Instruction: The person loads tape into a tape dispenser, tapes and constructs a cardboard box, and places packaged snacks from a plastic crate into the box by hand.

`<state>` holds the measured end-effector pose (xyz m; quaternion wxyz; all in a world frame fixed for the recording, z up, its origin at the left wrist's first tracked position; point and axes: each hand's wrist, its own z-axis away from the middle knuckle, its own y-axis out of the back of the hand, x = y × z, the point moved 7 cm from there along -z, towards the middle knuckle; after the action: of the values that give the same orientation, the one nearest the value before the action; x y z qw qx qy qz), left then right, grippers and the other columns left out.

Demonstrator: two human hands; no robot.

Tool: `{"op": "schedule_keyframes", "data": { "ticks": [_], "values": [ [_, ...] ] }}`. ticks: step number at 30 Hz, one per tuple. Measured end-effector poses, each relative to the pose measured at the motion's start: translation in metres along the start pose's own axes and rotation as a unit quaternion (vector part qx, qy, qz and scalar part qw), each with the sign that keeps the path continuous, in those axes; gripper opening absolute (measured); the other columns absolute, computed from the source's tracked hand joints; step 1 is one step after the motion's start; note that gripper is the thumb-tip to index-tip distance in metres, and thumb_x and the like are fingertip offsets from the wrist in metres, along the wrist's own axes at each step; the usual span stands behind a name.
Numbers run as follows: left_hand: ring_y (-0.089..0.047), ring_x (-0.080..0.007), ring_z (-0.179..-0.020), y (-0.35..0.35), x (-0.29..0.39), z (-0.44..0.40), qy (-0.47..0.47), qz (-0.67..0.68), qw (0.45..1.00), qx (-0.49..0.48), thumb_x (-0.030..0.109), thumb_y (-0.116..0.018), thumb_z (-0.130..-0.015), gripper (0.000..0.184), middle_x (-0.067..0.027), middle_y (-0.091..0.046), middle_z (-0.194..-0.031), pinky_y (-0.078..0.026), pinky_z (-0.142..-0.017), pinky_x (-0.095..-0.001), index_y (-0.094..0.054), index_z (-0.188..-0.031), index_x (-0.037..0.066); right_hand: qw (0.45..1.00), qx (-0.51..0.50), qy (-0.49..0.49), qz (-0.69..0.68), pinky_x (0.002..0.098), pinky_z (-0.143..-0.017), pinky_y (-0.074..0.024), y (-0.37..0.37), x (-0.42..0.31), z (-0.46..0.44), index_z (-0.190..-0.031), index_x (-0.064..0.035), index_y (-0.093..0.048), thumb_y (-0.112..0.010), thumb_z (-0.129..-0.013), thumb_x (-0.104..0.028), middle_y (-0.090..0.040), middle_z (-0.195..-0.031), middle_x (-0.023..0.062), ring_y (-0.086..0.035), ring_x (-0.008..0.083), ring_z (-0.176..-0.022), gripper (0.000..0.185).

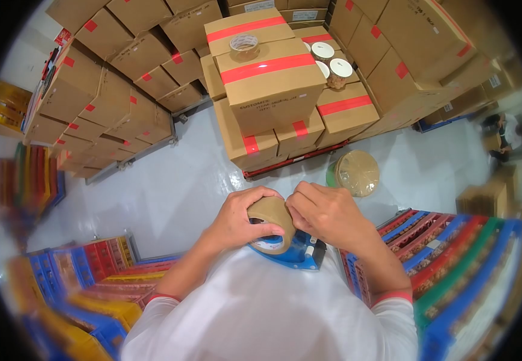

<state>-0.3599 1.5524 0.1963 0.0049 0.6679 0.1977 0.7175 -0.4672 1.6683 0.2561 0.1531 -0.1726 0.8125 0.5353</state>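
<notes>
Close to my chest is a roll of brown packing tape [272,212], seated on a blue tape dispenser [302,253]. My left hand [242,218] wraps round the roll from the left, thumb across its side. On the right, my right hand [321,207] has its fingers curled and pressed together at the roll's edge. Whatever lies between those fingertips is too small or hidden to make out. Part of the dispenser is covered by the roll and my hands.
Ahead, cartons with red tape [273,90] are stacked on a red pallet, topped by a clear tape roll [244,45] and several white-lidded jars [340,69]. A round tub [357,173] stands on the floor. Coloured crates [453,259] flank me. Another person [508,135] is far right.
</notes>
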Motion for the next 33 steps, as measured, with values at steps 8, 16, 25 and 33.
{"op": "schedule_keyframes", "data": {
  "ticks": [8, 16, 25, 33],
  "values": [
    [-0.073, -0.0231, -0.089, 0.001, -0.01, 0.0, -0.013, 0.068, 0.998, 0.007, 0.026, -0.093, -0.069, 0.053, -0.0082, -0.074, -0.098, -0.055, -0.082, -0.0332, -0.068, -0.11, 0.004, 0.965, 0.031, -0.144, -0.218, 0.0296, -0.065, -0.054, -0.007, 0.032, 0.015, -0.102, -0.0032, -0.07, -0.073, -0.082, 0.003, -0.068, -0.09, 0.0075, -0.069, 0.0198, -0.077, 0.021],
    [-0.073, -0.022, -0.09, -0.003, -0.01, -0.006, -0.015, 0.054, 0.998, -0.014, 0.026, -0.093, -0.069, 0.053, -0.0075, -0.074, -0.098, -0.055, -0.082, -0.0323, -0.068, -0.111, 0.004, 0.915, -0.015, -0.172, -0.365, 0.0306, -0.071, -0.054, -0.022, 0.04, 0.02, -0.107, -0.0022, -0.073, -0.069, -0.089, 0.003, -0.07, -0.094, 0.0093, -0.068, 0.0195, -0.081, 0.019],
    [-0.072, -0.0221, -0.091, -0.005, -0.017, -0.005, -0.006, 0.082, 0.997, -0.013, 0.027, -0.093, -0.069, 0.053, -0.0075, -0.074, -0.1, -0.055, -0.084, -0.0326, -0.068, -0.111, 0.004, 0.921, 0.002, -0.205, -0.332, 0.0387, -0.074, -0.0515, -0.02, 0.024, 0.025, -0.102, -0.0027, -0.056, -0.059, -0.095, 0.001, -0.063, -0.104, 0.0111, -0.064, 0.0292, -0.085, 0.008],
    [-0.071, -0.0208, -0.098, -0.006, -0.022, -0.004, -0.01, 0.087, 0.996, -0.024, 0.048, -0.089, -0.071, 0.071, -0.0094, -0.074, -0.108, -0.054, -0.088, -0.033, -0.067, -0.119, 0.001, 0.869, 0.03, -0.253, -0.424, 0.0362, -0.079, -0.0523, -0.032, 0.022, 0.045, -0.1, -0.0014, -0.052, -0.055, -0.098, 0.0, -0.063, -0.113, 0.0146, -0.064, 0.0271, -0.092, 0.003]
  ]
}}
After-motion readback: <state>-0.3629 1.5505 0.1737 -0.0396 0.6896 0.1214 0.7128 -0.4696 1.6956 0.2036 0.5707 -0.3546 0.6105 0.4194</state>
